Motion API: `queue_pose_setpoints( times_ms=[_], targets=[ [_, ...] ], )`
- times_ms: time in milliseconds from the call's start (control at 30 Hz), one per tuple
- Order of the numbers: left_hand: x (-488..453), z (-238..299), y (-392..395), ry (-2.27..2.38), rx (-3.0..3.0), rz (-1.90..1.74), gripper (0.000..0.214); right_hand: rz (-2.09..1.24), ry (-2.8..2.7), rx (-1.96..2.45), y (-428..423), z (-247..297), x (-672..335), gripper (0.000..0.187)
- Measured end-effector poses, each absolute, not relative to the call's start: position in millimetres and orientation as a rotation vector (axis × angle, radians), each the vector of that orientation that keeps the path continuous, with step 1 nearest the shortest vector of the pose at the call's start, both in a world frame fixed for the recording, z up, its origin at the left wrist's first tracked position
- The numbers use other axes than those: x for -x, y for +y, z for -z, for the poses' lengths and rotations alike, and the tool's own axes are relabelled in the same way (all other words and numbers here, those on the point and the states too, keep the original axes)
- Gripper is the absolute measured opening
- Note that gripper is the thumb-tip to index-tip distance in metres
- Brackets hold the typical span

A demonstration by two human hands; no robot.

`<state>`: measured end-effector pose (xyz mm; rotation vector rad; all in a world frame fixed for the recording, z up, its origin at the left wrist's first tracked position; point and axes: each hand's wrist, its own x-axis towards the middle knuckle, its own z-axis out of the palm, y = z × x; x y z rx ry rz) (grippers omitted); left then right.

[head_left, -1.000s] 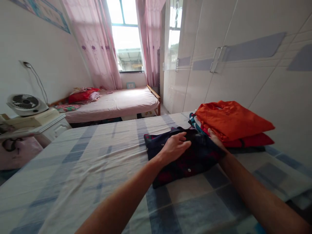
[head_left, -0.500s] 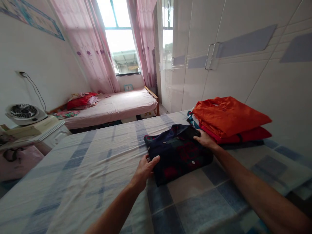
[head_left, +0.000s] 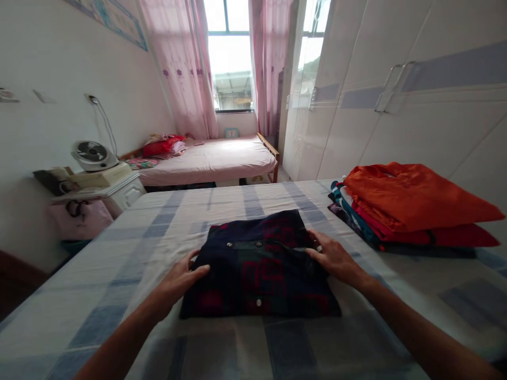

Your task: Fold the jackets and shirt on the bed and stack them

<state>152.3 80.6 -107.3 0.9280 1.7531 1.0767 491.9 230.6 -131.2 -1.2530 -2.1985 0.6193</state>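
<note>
A folded dark navy garment [head_left: 259, 266] with red square patterns and metal snaps lies flat on the checked bed sheet [head_left: 130, 264]. My left hand [head_left: 180, 278] rests at its left edge, fingers stretched out and touching the cloth. My right hand [head_left: 335, 258] lies on its right edge, fingers spread flat on the fabric. A pile of folded clothes [head_left: 412, 206], orange on top with red and striped pieces below, sits to the right of my right hand.
White wardrobe doors [head_left: 396, 105] run along the right side. A second bed [head_left: 214, 161] with a pink sheet stands under the window. A small fan [head_left: 93, 154] sits on a white cabinet at the left, with a pink bag below.
The dark garment now lies squarely in front of me, farther from the pile. My left hand went from the garment's top to its left edge; the view swung to the right.
</note>
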Motion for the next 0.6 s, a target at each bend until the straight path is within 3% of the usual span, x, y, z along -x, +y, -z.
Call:
queue_pose_setpoints(
  times_ms=[233,467,600],
  targets=[
    [-121.5,108.2,111.0,2.09,-1.535,-1.059,0.047,-0.129,-2.167,1.34,236.5,129.0,-466.2,0.045],
    [-114.0,111.0,190.8,1.913,-1.618,-0.959,0.026,-0.431,-2.117,1.54,274.3,135.2,-467.3,0.054],
    [-113.0,116.2,200.8,1.895,-1.61,-0.865,0.021,-0.586,-2.081,1.502,290.8,131.3,-458.4,0.042]
  ],
)
